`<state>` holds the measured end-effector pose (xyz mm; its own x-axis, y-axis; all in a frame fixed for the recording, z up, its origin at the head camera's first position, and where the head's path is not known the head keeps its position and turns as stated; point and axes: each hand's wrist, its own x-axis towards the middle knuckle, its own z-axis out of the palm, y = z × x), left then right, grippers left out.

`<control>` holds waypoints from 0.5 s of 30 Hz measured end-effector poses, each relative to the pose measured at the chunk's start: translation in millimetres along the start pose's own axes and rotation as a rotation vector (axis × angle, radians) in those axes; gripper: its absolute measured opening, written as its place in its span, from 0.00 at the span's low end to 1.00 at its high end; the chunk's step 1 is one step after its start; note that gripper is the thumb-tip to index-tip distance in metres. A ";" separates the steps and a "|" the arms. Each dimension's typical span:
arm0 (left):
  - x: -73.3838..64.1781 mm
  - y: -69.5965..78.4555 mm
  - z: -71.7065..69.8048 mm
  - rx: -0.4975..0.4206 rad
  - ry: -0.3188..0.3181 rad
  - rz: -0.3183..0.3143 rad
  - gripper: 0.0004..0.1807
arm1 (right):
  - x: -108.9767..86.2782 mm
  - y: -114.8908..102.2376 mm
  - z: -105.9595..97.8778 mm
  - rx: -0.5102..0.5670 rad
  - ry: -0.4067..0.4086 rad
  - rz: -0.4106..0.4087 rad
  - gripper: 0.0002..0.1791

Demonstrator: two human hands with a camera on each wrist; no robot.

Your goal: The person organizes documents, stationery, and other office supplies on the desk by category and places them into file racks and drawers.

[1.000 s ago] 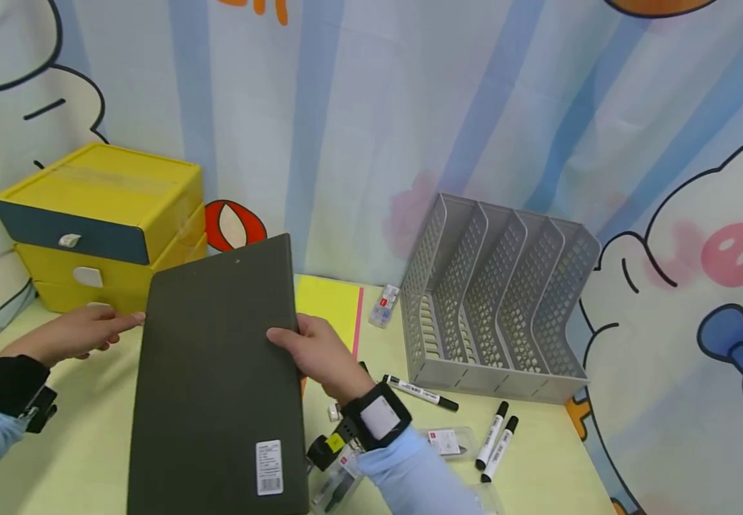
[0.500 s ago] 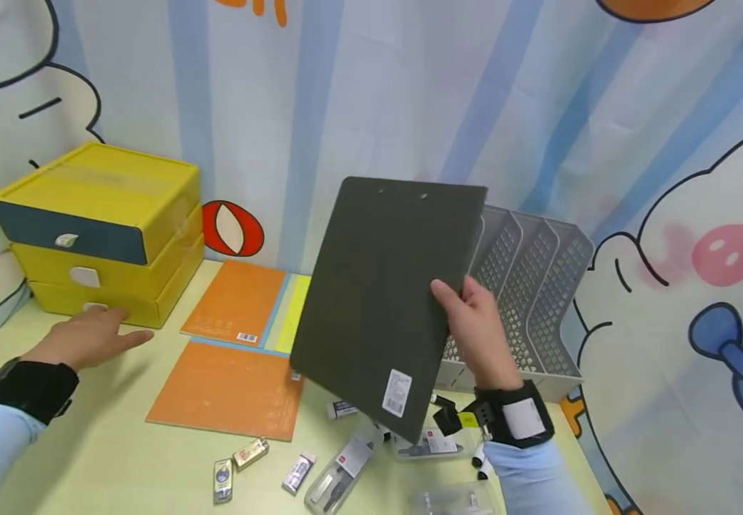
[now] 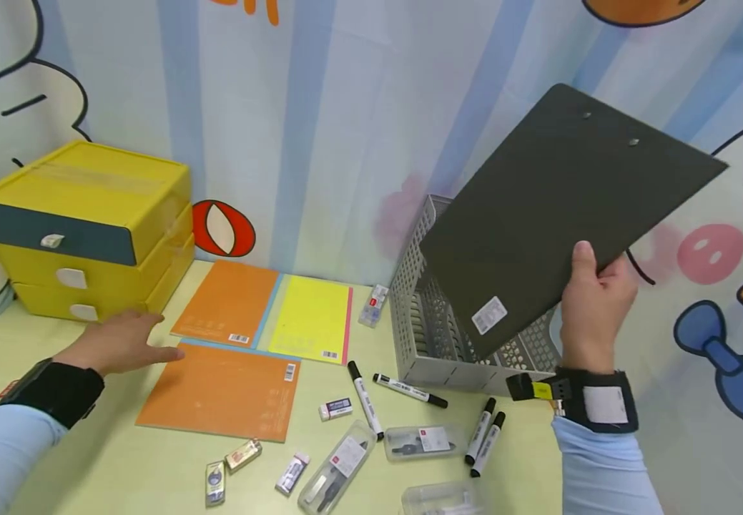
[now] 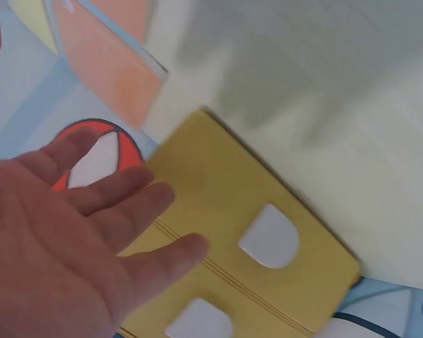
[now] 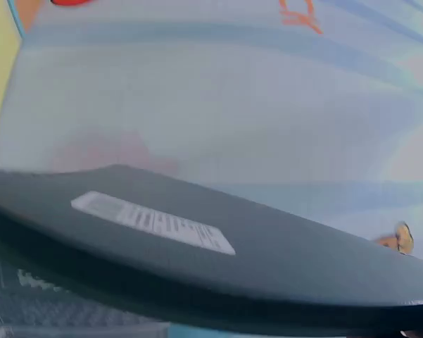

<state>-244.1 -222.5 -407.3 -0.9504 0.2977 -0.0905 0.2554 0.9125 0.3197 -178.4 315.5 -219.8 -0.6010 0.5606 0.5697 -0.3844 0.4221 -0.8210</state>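
Head view. My right hand (image 3: 595, 307), right of centre in the frame, pinches a dark clipboard (image 3: 551, 207) at its lower-right long edge, thumb on the face turned toward me; the fingers behind are hidden. The clipboard is held up in the upper right of the frame. Its long axis slants from lower left to upper right, the end with two metal studs uppermost and the end with a white label (image 3: 489, 315) lowest. That lower end overlaps the grey rack (image 3: 438, 373); I cannot tell whether they touch. From my right hand, the bulk of the clipboard lies up and to the left. My right hand is the nearer one; my left hand (image 3: 116, 343), at the frame's left, is well apart from it, near the yellow drawers (image 3: 88, 227) and an orange notebook (image 3: 217, 393).

Left wrist view. My left hand fills the lower left, fingers spread, gripping nothing, with the drawers beyond it; contact cannot be confirmed.

Right wrist view. The clipboard crosses the lower frame, seen at a shallow angle, label left of centre. The pinch cannot be verified from this view.
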 end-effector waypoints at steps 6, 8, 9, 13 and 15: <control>4.2 22.2 -5.4 -0.021 -0.193 -0.050 0.53 | 20.1 1.4 -23.0 0.011 0.165 -0.009 0.09; 5.4 29.2 -6.5 -0.025 -0.223 -0.060 0.53 | 24.0 4.8 -25.5 -0.041 0.201 -0.020 0.10; 6.0 32.0 -6.7 -0.024 -0.227 -0.059 0.53 | 25.5 7.8 -25.3 -0.071 0.217 -0.028 0.10; 7.5 38.5 -7.4 -0.023 -0.225 -0.062 0.53 | 27.1 25.5 -15.6 -0.214 0.262 -0.063 0.14; 7.7 39.9 -7.5 -0.021 -0.228 -0.066 0.53 | 26.5 37.2 -7.2 -0.262 0.275 -0.081 0.17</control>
<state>-242.6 -186.0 -388.2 -0.8998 0.2950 -0.3215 0.1878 0.9269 0.3248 -203.6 351.2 -235.0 -0.3523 0.6731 0.6502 -0.2093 0.6205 -0.7557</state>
